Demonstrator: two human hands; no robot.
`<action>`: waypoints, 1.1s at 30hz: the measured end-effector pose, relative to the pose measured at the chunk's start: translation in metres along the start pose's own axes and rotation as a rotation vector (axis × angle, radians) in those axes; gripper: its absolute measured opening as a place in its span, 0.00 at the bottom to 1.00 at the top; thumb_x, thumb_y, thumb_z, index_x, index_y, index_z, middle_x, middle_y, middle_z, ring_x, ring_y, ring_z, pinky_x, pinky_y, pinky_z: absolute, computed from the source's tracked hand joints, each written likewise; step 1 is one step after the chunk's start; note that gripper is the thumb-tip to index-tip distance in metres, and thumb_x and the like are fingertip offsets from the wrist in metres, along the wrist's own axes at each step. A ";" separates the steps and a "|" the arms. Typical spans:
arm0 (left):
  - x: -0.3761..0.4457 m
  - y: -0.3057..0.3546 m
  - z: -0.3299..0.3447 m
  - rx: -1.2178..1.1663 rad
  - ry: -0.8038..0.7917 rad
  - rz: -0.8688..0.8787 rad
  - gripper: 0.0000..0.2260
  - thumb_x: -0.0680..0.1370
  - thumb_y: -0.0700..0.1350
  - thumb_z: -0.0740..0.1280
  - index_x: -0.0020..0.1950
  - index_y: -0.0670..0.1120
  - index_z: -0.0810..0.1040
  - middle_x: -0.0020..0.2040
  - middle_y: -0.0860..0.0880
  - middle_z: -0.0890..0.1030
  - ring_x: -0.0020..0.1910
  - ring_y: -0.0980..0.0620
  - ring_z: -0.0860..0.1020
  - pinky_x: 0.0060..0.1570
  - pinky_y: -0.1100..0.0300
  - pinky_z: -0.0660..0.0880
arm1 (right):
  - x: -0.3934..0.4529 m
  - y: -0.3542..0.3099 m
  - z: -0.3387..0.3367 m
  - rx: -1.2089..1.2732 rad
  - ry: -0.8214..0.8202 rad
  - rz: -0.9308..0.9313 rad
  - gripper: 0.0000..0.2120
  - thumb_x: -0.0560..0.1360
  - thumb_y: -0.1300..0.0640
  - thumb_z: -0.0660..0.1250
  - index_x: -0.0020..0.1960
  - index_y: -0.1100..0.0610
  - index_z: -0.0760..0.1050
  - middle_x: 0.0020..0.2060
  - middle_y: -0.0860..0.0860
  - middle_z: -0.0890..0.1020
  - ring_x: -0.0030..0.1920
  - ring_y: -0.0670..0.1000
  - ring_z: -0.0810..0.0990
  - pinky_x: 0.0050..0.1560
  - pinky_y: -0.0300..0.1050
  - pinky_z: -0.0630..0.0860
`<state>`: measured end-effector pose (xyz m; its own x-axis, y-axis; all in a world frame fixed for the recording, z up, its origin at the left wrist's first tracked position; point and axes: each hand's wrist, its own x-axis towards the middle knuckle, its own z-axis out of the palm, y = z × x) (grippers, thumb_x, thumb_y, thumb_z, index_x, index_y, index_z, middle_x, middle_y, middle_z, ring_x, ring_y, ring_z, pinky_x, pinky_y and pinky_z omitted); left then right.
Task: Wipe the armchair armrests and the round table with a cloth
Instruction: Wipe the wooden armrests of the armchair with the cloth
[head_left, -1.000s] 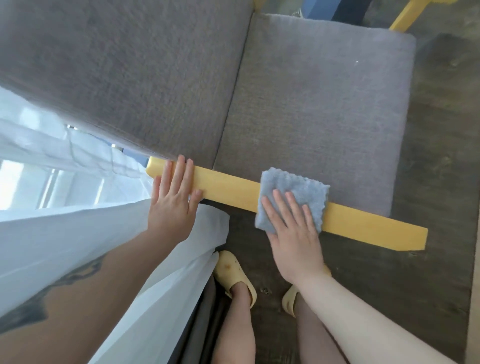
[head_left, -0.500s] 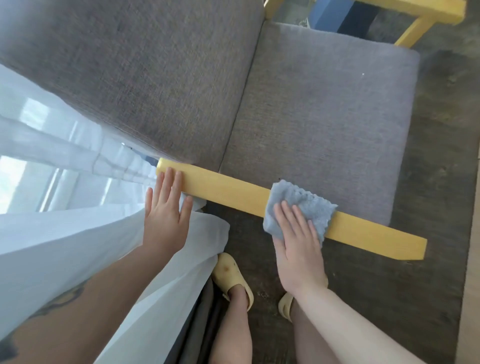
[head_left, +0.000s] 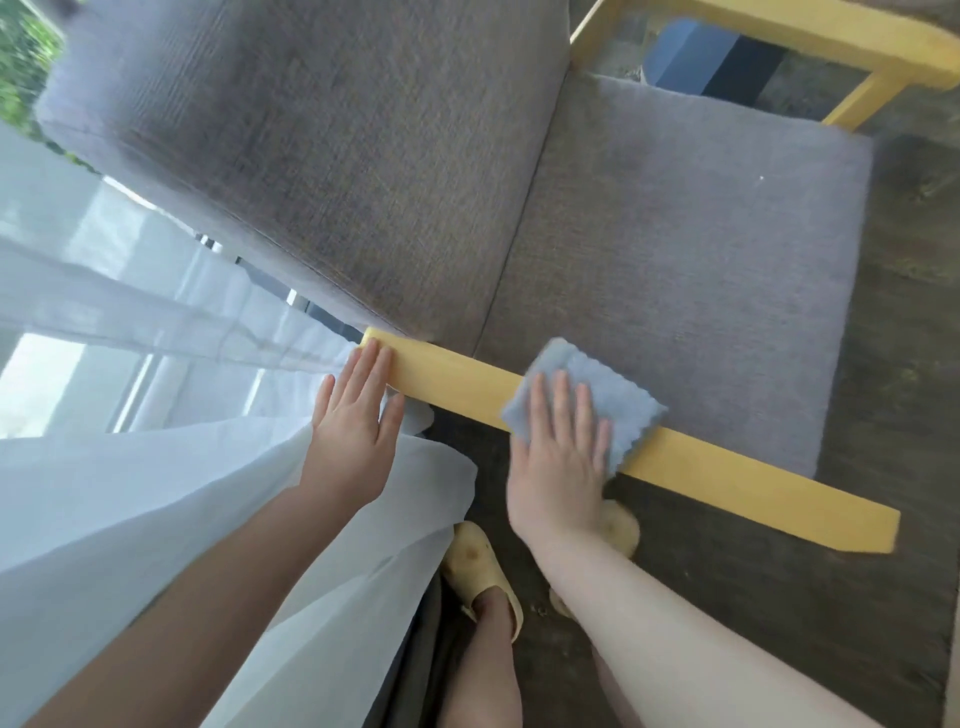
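Observation:
A grey armchair fills the upper view, its seat cushion (head_left: 701, 291) to the right of the back cushion (head_left: 332, 171). The near yellow wooden armrest (head_left: 727, 478) runs from middle left down to the right. My right hand (head_left: 561, 457) lies flat on a light blue cloth (head_left: 602, 400), pressing it onto the armrest's middle. My left hand (head_left: 353, 436) rests flat, fingers apart, at the armrest's back end, over a white curtain. The far yellow armrest (head_left: 810, 36) shows at the top right. No round table is in view.
A sheer white curtain (head_left: 130, 493) hangs along the left, draped over my left arm. My feet in yellow slippers (head_left: 478, 566) stand on the dark wood floor (head_left: 779, 597) below the armrest. A dark blue object (head_left: 691, 57) sits behind the chair.
My right hand slid the cloth a little along the armrest toward its back end, after first going forward. My left hand pulled back slightly off the armrest's end. The view shifted down.

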<state>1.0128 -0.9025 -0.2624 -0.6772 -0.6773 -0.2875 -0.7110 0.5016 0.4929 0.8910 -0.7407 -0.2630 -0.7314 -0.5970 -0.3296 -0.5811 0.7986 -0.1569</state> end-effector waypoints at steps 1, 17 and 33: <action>0.000 -0.002 0.000 -0.014 0.007 0.001 0.23 0.83 0.55 0.47 0.78 0.52 0.53 0.78 0.57 0.51 0.77 0.59 0.46 0.76 0.55 0.43 | 0.008 -0.018 0.001 -0.004 -0.014 -0.085 0.28 0.81 0.48 0.45 0.79 0.50 0.39 0.78 0.50 0.41 0.77 0.55 0.38 0.75 0.57 0.40; 0.007 -0.012 -0.003 0.010 -0.025 0.083 0.27 0.80 0.58 0.46 0.78 0.49 0.53 0.78 0.55 0.51 0.76 0.59 0.46 0.74 0.60 0.46 | 0.030 -0.035 0.008 -0.153 -0.037 -0.594 0.30 0.81 0.51 0.53 0.79 0.51 0.46 0.78 0.49 0.49 0.78 0.53 0.44 0.75 0.57 0.47; 0.017 -0.026 -0.009 -0.258 0.035 0.166 0.22 0.82 0.48 0.54 0.75 0.42 0.63 0.76 0.51 0.60 0.74 0.67 0.52 0.72 0.70 0.50 | 0.020 -0.002 0.003 -0.206 -0.013 -0.580 0.29 0.80 0.51 0.53 0.79 0.50 0.49 0.78 0.48 0.52 0.78 0.52 0.48 0.75 0.56 0.49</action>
<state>1.0217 -0.9322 -0.2727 -0.7698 -0.6181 -0.1592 -0.5166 0.4569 0.7241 0.8790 -0.7543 -0.2716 -0.2715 -0.9279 -0.2555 -0.9410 0.3116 -0.1317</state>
